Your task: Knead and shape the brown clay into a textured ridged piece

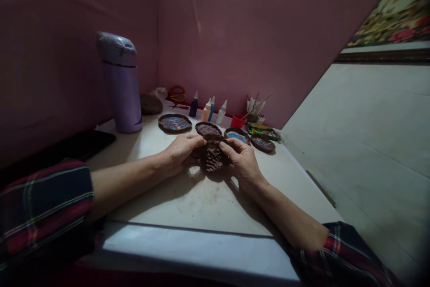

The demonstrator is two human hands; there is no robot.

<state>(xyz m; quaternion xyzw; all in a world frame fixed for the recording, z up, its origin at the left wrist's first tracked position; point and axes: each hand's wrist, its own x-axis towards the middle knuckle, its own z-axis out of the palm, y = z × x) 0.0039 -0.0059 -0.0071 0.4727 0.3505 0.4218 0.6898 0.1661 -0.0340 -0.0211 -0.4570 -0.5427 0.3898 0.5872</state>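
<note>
A brown ribbed clay piece [212, 156] stands just above the white tabletop [201, 202], held between both hands. My left hand [179, 152] grips its left side, fingers curled over the top edge. My right hand [241, 156] pinches its right side, thumb and fingers on the upper rim. Just behind the hands lie round brown clay dishes with painted insides: a large one [174, 123] at left, one [207, 128] in the middle, two more [236, 135] [262, 143] to the right.
A tall lilac flask [121, 82] stands at the left. Several small paint bottles [208, 109], a red cup [238, 121], brushes [255, 104] and scissors [177, 95] line the pink wall. A black flat object [80, 143] lies at the left edge.
</note>
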